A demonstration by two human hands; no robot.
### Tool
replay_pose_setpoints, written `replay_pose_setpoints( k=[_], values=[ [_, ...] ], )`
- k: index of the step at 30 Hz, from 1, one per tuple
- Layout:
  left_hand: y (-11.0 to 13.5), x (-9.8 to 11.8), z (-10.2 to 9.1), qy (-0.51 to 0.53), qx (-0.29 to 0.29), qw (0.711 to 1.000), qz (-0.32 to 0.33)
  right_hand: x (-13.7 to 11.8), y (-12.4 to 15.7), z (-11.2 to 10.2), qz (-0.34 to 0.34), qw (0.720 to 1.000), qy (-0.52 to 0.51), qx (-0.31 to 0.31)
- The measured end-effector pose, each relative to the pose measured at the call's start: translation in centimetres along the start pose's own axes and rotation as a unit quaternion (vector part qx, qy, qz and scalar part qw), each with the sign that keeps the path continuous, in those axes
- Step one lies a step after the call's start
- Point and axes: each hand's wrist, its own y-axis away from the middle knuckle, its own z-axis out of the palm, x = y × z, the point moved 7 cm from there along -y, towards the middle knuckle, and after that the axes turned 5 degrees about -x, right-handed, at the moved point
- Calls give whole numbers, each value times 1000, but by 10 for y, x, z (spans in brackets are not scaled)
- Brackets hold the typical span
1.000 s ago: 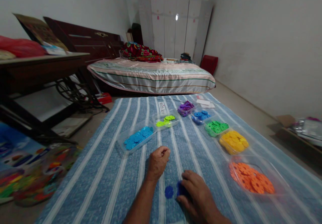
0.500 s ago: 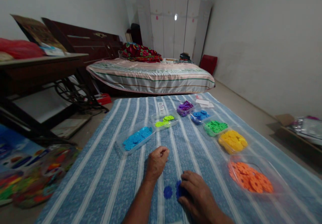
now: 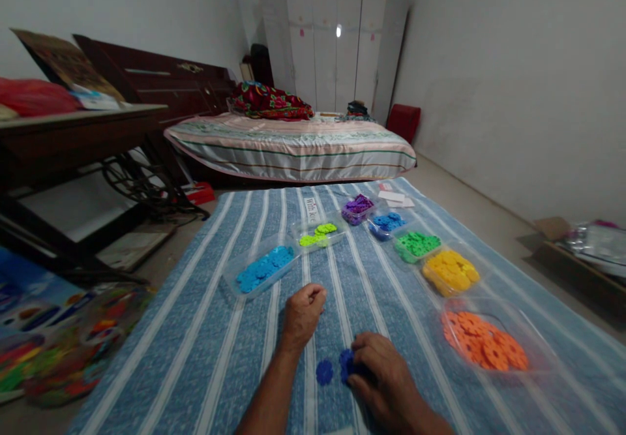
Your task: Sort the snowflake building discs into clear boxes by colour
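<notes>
Slightly more of the dark blue disc [image 3: 346, 364] now shows beside our right hand [image 3: 384, 373], whose fingers seem to pinch it; we judge the handling unfinished. Scalloped, it sits over the striped cloth [image 3: 195, 311], just beside 1 flat matching disc [image 3: 324, 372]. Our left hand [image 3: 304, 312] is curled closed, contents hidden.

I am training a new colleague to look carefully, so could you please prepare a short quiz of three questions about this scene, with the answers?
1. True or false: the left hand is inside the tray of orange pieces.

2. What is nearest to the fingertips of the right hand?
A) yellow piece
B) dark blue piece
C) purple piece

3. Fill in: in the row of trays on the right, the ____ pieces sit between the blue pieces and the yellow pieces.

Key:
1. False; it is at the striped cloth.
2. B
3. green
</notes>
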Motion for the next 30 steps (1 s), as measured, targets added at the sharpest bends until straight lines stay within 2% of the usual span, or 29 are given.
replay_pose_setpoints(
  k=[15, 30],
  values=[
    [0, 2, 0, -3, -2, 1000, -8, -1, 3, -5, 9, 999, -39, 36],
    [0, 2, 0, 1, -3, 1000, -4, 7, 4, -8, 66, 995, -55, 43]
  ],
)
